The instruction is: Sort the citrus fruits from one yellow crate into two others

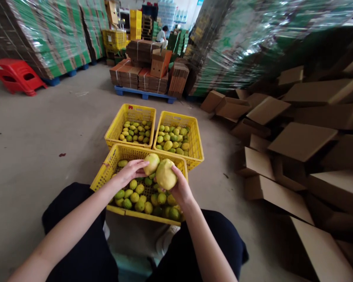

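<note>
— Your left hand (132, 171) holds the left fruit (151, 163), with its fingers on the left side. Your right hand (181, 186) holds the right fruit (166, 175), which looks bigger, by its right side.

— And where exactly do you have these two fruits?

— Both are above the near crate (98, 180), side by side; whether their skins touch, I cannot tell. Below them, yellow and green fruits (139, 188) lie in this crate.

— Will they feel heavy to you?

— I judge each one light enough for one hand of yours, and rather firm. The right fruit has a lumpy surface, so it should not slide easily, unless the skin is wet or waxy, which I cannot see.

— May you press strongly?

— Better not: the skin could bruise under a hard thumb. Take each fruit around its widest part, with several fingers spread and gentle pressure. For those inside the crate, reach from above, because the neighbours leave little room at the sides.
</note>
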Tool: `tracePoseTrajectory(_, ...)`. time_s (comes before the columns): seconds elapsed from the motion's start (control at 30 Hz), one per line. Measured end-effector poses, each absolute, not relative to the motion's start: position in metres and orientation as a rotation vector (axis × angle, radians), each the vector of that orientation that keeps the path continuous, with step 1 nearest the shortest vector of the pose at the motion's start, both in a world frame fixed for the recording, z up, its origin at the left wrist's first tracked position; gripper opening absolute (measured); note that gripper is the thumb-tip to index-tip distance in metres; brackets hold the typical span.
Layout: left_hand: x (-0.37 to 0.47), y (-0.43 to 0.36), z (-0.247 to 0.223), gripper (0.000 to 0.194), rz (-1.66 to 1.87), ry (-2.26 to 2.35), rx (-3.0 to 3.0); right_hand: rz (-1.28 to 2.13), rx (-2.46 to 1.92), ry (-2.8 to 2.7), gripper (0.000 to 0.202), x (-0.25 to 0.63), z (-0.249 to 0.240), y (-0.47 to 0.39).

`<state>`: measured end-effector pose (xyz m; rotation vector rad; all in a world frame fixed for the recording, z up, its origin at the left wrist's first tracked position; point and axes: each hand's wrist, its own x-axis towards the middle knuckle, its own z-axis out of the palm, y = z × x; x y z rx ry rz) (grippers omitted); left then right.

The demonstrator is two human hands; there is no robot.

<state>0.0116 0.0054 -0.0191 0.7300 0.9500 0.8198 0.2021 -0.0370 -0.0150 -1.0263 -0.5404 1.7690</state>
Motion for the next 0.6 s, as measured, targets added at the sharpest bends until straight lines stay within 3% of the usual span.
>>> tracePoseTrajectory(0.4, 0.017, 0.005, -0.027, 0.044, 0.777, 0.999, 0.788, 1.764, -0.975, -0.591, 0.053, 0.201, -0.016, -0.039)
tracePoseTrajectory(0.6, 0.012, 0.005, -0.011, 0.069, 1.018, 0.962, 1.071, 1.002, -1.237, -1.018, 0.058, 0.208, -0.012, -0.045)
